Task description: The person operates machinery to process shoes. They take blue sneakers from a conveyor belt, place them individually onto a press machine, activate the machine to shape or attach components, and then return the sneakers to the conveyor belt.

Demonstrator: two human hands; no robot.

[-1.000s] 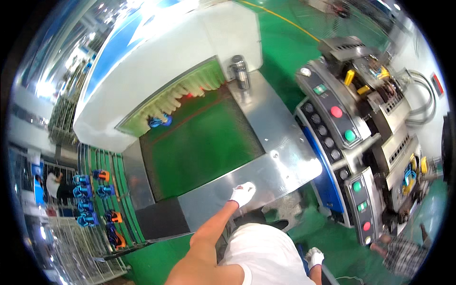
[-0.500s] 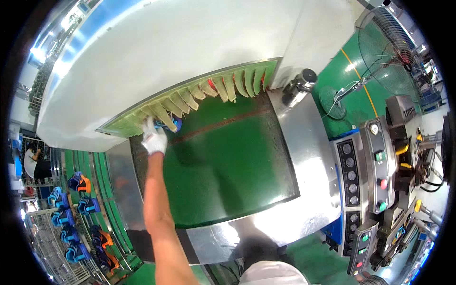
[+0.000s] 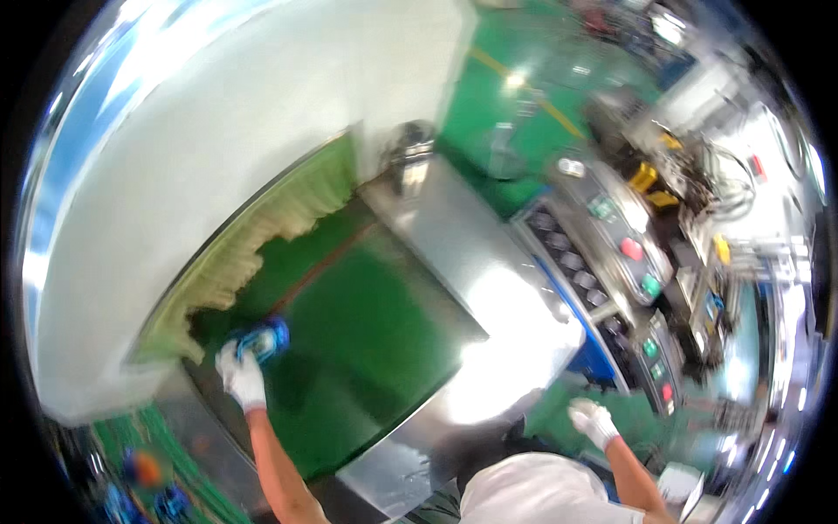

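Observation:
My left hand point(image 3: 242, 375), in a white glove, is closed on a blue shoe point(image 3: 267, 339) with lighter blue parts. Blur hides its details. Hand and shoe are over the left part of the green conveyor belt point(image 3: 375, 349), in front of the frayed yellow-green strip curtain point(image 3: 253, 231). Off to the right, away from the belt, hangs my right hand point(image 3: 594, 422), also gloved in white. Nothing shows in it, but motion smears its fingers.
Shiny metal edging point(image 3: 436, 214) frames the belt below a large white machine housing point(image 3: 201, 113). Rightward stand control boxes point(image 3: 611, 218) with coloured buttons and a machine with yellow parts point(image 3: 644, 177). Blurred blue and orange shoes point(image 3: 144, 470) are at the lower left.
The blue shoe has come out from the curtain strips, now in my left hand. My right hand has come into view. The whole view has swung round to the right and blurred.

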